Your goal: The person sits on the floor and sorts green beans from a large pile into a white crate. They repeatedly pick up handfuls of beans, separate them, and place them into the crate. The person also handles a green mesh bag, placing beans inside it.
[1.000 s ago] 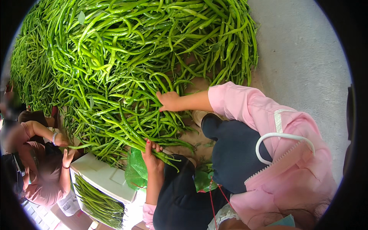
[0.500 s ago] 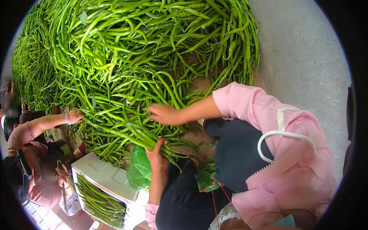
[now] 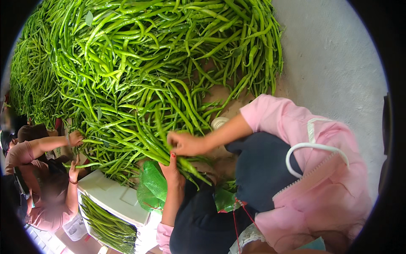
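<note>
My left hand [image 3: 172,171] is closed around a bunch of long green chili peppers [image 3: 150,146], their near ends sticking out past it over my dark-clad lap. Right beside it is my right hand [image 3: 186,144], slightly blurred, its fingers closed on a single green chili pepper [image 3: 159,125] that is smeared by motion against the bunch. Beyond both hands spreads a large heap of loose green chili peppers [image 3: 127,55]. A green mesh bag [image 3: 153,186] lies just left of my left wrist.
At the lower left stands a white foam box [image 3: 112,192] with chili peppers packed in it. A co-worker [image 3: 46,169] sits at the far left, handling peppers from the same heap. Grey concrete floor [image 3: 330,63] lies at the right. A small white round object [image 3: 218,122] is behind my right forearm.
My right hand has come from the heap toward my left hand, bringing a pepper to the bunch. The co-worker's nearer hand has moved up toward the heap with a pepper.
</note>
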A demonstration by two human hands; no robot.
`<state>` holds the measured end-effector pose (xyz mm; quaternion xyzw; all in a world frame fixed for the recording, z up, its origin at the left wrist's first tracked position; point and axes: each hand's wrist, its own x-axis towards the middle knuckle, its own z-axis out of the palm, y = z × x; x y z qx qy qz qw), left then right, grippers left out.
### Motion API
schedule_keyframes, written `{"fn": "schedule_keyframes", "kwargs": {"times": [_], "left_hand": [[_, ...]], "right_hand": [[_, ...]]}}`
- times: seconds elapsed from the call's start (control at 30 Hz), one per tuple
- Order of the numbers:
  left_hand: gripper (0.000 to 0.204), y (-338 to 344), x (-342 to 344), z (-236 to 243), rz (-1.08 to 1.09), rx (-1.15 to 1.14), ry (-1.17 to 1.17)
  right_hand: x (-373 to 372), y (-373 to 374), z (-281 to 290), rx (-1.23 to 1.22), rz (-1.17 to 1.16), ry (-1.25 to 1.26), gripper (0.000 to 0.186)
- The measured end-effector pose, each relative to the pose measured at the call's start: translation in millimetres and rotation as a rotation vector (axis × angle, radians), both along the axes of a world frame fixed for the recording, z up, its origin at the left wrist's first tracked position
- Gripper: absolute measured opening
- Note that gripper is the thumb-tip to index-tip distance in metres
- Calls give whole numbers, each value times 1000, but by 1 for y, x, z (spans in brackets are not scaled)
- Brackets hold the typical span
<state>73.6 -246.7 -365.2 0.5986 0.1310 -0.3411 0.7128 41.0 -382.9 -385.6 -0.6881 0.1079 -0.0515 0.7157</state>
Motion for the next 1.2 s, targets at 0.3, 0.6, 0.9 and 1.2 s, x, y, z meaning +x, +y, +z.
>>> {"fn": "schedule_keyframes", "kwargs": {"times": [0.3,0.6,0.9,1.2], "left_hand": [[28,3,12,16,13,-56,70],[28,10,9,1,-11,-85,199],[31,5,7,11,20,-85,129],[32,0,8,20,-8,-88,80]], "right_hand": [[27,-68,-30,-774,109,361,41],[-6,-21,-8,20,3,285,40],[7,-80,-18,-757,3,438,47],[14,-121,-72,-739,-24,591,50]]}}
